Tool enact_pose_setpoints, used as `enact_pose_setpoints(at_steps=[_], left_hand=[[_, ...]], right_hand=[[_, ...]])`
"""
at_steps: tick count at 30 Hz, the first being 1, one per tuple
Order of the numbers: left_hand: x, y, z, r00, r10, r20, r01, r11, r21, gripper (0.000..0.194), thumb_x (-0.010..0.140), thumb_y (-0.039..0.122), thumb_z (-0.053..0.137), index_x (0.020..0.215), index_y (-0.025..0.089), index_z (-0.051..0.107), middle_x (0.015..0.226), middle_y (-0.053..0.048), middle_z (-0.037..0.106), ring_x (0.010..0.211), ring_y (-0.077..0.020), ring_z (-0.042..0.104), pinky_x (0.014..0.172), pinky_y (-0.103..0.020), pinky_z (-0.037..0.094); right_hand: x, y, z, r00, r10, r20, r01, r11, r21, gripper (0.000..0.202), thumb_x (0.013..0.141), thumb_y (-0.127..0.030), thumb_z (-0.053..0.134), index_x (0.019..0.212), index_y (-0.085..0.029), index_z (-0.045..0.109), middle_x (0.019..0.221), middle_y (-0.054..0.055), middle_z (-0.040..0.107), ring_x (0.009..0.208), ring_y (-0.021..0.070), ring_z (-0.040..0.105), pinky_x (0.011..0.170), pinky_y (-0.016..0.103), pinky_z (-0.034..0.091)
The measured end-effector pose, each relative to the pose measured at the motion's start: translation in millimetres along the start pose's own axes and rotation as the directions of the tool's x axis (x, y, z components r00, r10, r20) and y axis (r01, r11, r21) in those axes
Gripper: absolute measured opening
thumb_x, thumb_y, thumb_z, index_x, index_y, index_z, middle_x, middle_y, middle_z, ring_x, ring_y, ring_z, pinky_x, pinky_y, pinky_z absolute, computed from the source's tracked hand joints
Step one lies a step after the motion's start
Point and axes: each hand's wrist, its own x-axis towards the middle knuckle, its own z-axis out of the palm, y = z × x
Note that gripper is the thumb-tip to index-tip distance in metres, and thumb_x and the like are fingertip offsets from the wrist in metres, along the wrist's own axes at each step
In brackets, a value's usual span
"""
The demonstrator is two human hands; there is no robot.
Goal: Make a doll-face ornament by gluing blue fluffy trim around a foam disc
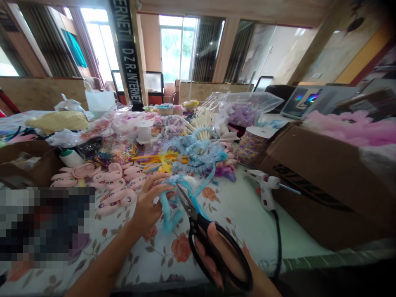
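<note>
- Gripping scissors (192,212), head view: right hand (227,251) closed round the black handles, blades look nearly together, tips at the blue trim (167,212).
- Left hand (147,203) bent, fingertips pinched on the trim's upper part; exact grip partly hidden.
- Handling, my judgement: hold trim taut, fingertips well off the blade line, snip with the tips, separate loose strands first so none get caught.
- Trim sits over the bench (238,196), between left fingers and blades, in front of a ruffled blue piece (201,152).
- Looks: light blue, soft, fuzzy strands dangling, bunched at top; fine detail blurred.
- Nearby: pink doll-face pieces (113,177) left, glue gun (265,189) right.
</note>
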Motion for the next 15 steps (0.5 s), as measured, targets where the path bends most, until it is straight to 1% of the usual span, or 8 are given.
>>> enact_pose_setpoints(at_steps=[2,4,7,9,12,15], left_hand=[[-0.7,-0.8,-0.9,1.000,-0.002,0.018,0.002,1.000,-0.005,0.020,0.085,0.009,0.056,0.098,0.022,0.065,0.116,-0.012,0.059,0.110,-0.0247,0.059,0.083,-0.039,0.055],[-1.1,-0.9,-1.7,0.999,-0.002,0.033,0.003,1.000,-0.004,0.021,0.085,0.009,0.056,0.099,0.022,0.065,0.117,-0.012,0.059,0.112,-0.0256,0.058,0.083,-0.040,0.055],[-1.2,0.0,-2.0,0.999,0.001,0.044,0.000,1.000,-0.018,0.022,0.085,0.008,0.056,0.100,0.023,0.064,0.117,-0.012,0.058,0.111,-0.0250,0.058,0.084,-0.040,0.054],[-0.9,1.1,-1.6,0.999,-0.005,0.049,0.007,0.999,-0.044,0.022,0.084,0.008,0.057,0.099,0.022,0.064,0.117,-0.012,0.058,0.108,-0.0235,0.059,0.084,-0.038,0.054],[-0.4,2.2,-0.7,0.998,-0.006,0.064,0.010,0.998,-0.069,0.021,0.084,0.008,0.058,0.099,0.022,0.064,0.116,-0.011,0.058,0.106,-0.0224,0.060,0.083,-0.036,0.054],[-0.5,2.3,-0.1,0.996,0.012,0.085,-0.005,0.997,-0.073,0.020,0.084,0.008,0.057,0.098,0.022,0.063,0.117,-0.011,0.058,0.108,-0.0230,0.060,0.084,-0.037,0.053]], right_hand=[[-1.4,-3.5,-4.7,1.000,-0.001,0.029,0.003,0.998,-0.061,0.062,0.081,-0.077,0.038,0.068,-0.018,0.051,0.045,-0.005,0.044,0.031,0.0045,0.037,0.029,0.013,0.032],[-2.4,-7.5,-7.9,1.000,-0.009,0.016,0.012,0.989,-0.149,0.061,0.081,-0.077,0.037,0.066,-0.018,0.050,0.045,-0.005,0.042,0.031,0.0047,0.036,0.029,0.014,0.029],[-4.5,-13.0,-12.2,0.999,-0.043,-0.002,0.040,0.948,-0.316,0.064,0.082,-0.077,0.032,0.060,-0.019,0.046,0.042,-0.005,0.039,0.030,0.0047,0.034,0.030,0.016,0.025],[-6.6,-15.5,-15.3,0.998,-0.053,0.028,0.060,0.917,-0.394,0.067,0.081,-0.080,0.030,0.057,-0.019,0.043,0.041,-0.006,0.037,0.030,0.0047,0.034,0.031,0.017,0.025],[-9.5,-16.0,-18.4,0.998,-0.057,0.036,0.067,0.904,-0.421,0.068,0.080,-0.081,0.027,0.060,-0.018,0.045,0.043,-0.006,0.038,0.032,0.0043,0.034,0.033,0.016,0.025],[-10.0,-13.6,-18.8,1.000,-0.027,-0.008,0.022,0.934,-0.357,0.068,0.080,-0.081,0.027,0.066,-0.018,0.048,0.045,-0.006,0.039,0.032,0.0044,0.033,0.031,0.016,0.025]])
